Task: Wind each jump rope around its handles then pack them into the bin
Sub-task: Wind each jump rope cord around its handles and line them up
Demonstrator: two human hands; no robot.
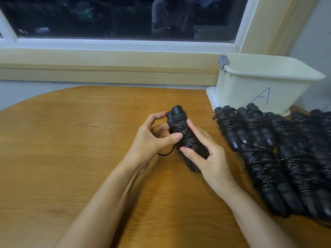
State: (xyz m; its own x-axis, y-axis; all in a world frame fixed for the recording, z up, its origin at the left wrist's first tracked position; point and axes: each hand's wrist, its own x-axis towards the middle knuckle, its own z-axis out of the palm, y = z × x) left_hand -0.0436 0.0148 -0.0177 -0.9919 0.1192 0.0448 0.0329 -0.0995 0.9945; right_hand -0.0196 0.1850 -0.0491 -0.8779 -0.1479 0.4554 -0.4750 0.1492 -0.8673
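Fingers of left hand (152, 140) and right hand (209, 161) clamp 1 nearly wound jump rope (186, 140); finished bundles (279, 158) lie beside the bin (259, 83), unpacked.

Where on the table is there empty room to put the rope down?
Bare table lies left of the left hand, out to its curved edge, and behind the held rope, up to the wall. The right is crowded: wound ropes piled before the bin.
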